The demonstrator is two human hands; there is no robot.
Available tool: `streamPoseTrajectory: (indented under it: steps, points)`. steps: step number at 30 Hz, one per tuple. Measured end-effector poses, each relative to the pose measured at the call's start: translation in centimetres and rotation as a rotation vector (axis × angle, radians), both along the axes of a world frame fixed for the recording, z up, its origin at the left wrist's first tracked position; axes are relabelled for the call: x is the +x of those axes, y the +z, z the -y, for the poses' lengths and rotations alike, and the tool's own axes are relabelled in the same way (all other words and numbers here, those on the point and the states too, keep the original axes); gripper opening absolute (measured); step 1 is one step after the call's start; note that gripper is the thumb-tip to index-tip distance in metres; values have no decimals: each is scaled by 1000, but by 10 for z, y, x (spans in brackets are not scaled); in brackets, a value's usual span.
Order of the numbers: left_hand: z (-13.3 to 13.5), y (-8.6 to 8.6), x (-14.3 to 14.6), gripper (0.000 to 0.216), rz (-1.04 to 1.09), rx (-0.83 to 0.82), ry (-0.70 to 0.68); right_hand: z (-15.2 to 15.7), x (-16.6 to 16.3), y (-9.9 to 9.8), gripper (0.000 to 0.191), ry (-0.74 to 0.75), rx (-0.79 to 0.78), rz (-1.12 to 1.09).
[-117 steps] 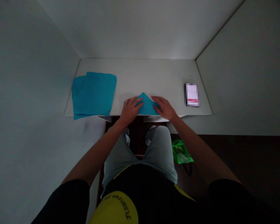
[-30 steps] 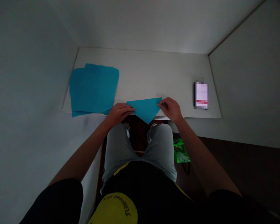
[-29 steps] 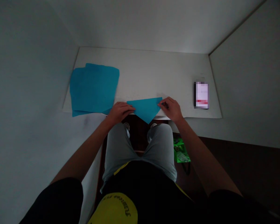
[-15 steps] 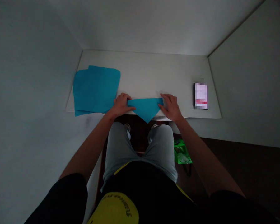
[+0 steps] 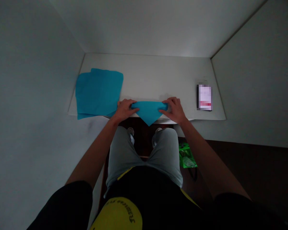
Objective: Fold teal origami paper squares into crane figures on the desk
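Observation:
A blue sheet folded into a triangle [image 5: 149,111] lies at the near edge of the white table, its point hanging over the edge toward me. I cannot tell whether it is paper or cloth. At its left corner, my left hand [image 5: 125,109] pinches it between thumb and fingers. My right hand [image 5: 174,108] grips the right corner the same way, with the thumb lying on top of the sheet. The long straight fold runs between both hands on the far side. Close to my left hand lie larger blue sheets [image 5: 99,92], loosely stacked.
A phone [image 5: 204,97] with a blurred-out screen lies at the right of the white table [image 5: 153,75]. Walls rise at the back and both sides. Below, a green bag [image 5: 187,156] rests near my right leg.
My right hand has closed further over the right corner, and its thumb has slid inward. The triangle's lower point has shifted slightly left. The view has tilted a little.

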State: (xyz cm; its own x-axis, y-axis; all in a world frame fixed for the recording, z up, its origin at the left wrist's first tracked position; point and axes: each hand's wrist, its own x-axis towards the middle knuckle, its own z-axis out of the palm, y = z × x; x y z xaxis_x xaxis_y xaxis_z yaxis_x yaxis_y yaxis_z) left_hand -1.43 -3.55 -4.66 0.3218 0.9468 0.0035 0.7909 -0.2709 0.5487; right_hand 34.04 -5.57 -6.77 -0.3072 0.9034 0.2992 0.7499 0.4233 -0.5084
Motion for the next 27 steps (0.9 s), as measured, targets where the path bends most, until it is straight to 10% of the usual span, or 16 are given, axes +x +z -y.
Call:
streamPoseTrajectory:
  steps: [12,27]
  points:
    - [3,1,-3,18,218,59,-76,0,-2,10,11,33,-81,-165]
    - [53,6,4,48,-24,234,-215,12,2,16,19,30,-17,-61]
